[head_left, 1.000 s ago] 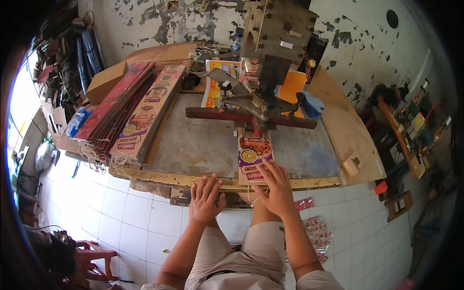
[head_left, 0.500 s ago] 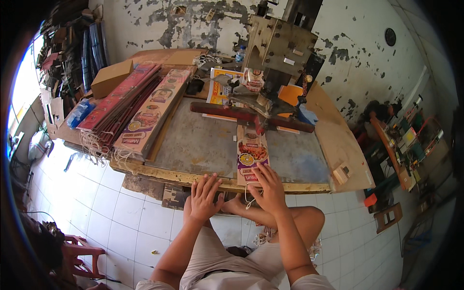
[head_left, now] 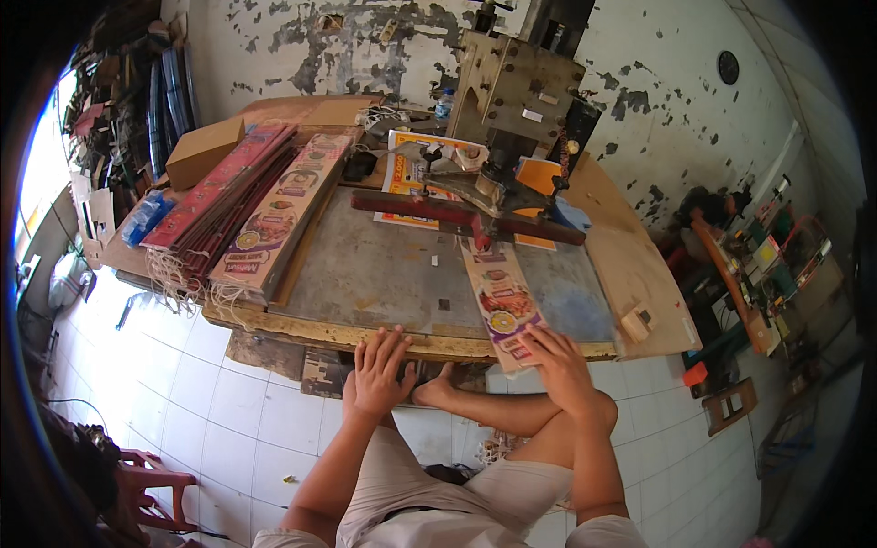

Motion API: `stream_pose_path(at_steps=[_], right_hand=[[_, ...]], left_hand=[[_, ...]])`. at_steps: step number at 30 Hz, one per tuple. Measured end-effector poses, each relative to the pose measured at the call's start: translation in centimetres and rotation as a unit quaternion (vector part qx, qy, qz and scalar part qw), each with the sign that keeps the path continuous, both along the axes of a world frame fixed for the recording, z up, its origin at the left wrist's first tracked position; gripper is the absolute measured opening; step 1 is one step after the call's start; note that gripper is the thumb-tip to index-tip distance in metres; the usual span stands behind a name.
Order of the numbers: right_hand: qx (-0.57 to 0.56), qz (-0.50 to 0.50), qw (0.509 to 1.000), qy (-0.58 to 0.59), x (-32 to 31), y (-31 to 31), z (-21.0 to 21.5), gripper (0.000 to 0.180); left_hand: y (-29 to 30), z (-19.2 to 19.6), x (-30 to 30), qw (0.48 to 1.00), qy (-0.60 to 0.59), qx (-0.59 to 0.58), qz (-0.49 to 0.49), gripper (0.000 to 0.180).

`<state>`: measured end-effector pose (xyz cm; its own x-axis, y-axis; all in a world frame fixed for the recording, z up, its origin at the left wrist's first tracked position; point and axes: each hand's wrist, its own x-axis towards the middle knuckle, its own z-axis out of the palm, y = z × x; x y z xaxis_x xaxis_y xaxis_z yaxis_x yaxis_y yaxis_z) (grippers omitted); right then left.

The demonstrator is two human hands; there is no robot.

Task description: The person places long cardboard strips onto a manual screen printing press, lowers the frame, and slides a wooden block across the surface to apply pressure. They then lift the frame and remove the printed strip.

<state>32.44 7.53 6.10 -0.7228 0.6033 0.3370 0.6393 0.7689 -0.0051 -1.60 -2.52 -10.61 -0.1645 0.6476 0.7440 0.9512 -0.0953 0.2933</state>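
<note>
A long printed cardboard strip [head_left: 505, 299] in beige and purple lies slanted on the grey metal plate [head_left: 384, 265]. Its far end passes beneath the red crossbar [head_left: 429, 208] of a press, and its near end sticks out over the table's front edge. My right hand [head_left: 562, 373] grips the near right corner, fingers on top; the thumb is hidden. To the left, my left hand [head_left: 378, 373] rests on the wooden front edge with fingers stretched out, holding nothing.
Stacks of similar beige strips [head_left: 279, 215] and red strips [head_left: 215, 196] with white cords lie on the left, beside a brown box [head_left: 203, 151]. The heavy press [head_left: 512, 91] stands at the back. A small wooden block [head_left: 639, 321] sits at the right.
My right hand has moved right, swinging the strip's near end rightward and toward me, so it now lies slanted. My left hand stays at the table edge.
</note>
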Motion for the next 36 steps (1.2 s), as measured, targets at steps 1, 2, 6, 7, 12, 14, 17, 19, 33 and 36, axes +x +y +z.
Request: stream_pose_path(at_steps=[1, 2, 6, 7, 12, 14, 17, 19, 33, 36], right_hand=[[0.014, -0.006, 1.0, -0.014, 1.1, -0.4, 0.9, 0.063], [-0.009, -0.006, 1.0, -0.006, 2.1, -1.0, 1.8, 0.063], [-0.071, -0.021, 0.997, 0.011, 5.1, -5.0, 5.5, 0.061], [-0.079, -0.027, 0.996, 0.013, 5.8, -5.8, 6.3, 0.059], [-0.072, 0.005, 0.993, 0.095, 10.4, -10.7, 11.4, 0.035], [-0.018, 0.005, 0.977, 0.214, 14.6, -13.0, 13.1, 0.029], [0.219, -0.12, 0.897, 0.365, 34.3, -16.3, 13.3, 0.046], [0.376, -0.352, 0.716, 0.47, 41.2, -19.0, 16.2, 0.061], [0.141, -0.532, 0.831, 0.086, 34.3, -14.0, -6.2, 0.032], [-0.055, -0.487, 0.847, 0.205, 27.8, -12.2, -19.8, 0.027]], left_hand=[[0.1, 0.1, 0.0, 1.0, 0.0, 0.004, 0.004, 0.058], [0.3, -0.2, 0.2, 1.0, -0.001, 0.004, 0.005, 0.057], [0.5, -1.0, 0.1, 1.0, 0.006, 0.011, 0.015, 0.055], [0.4, -1.2, 0.0, 1.0, 0.01, 0.012, 0.017, 0.054], [0.4, -1.3, -0.2, 0.999, 0.023, 0.023, 0.02, 0.053], [0.1, -1.4, -0.6, 0.999, 0.022, 0.025, 0.025, 0.052], [0.6, -1.1, 0.0, 0.999, 0.021, 0.033, 0.015, 0.052], [1.1, -1.1, 0.4, 0.999, 0.021, 0.035, 0.006, 0.053], [1.1, -1.8, -0.6, 0.994, 0.055, 0.084, 0.051, 0.049], [0.7, -1.8, -1.1, 0.994, 0.069, 0.069, 0.047, 0.051]])
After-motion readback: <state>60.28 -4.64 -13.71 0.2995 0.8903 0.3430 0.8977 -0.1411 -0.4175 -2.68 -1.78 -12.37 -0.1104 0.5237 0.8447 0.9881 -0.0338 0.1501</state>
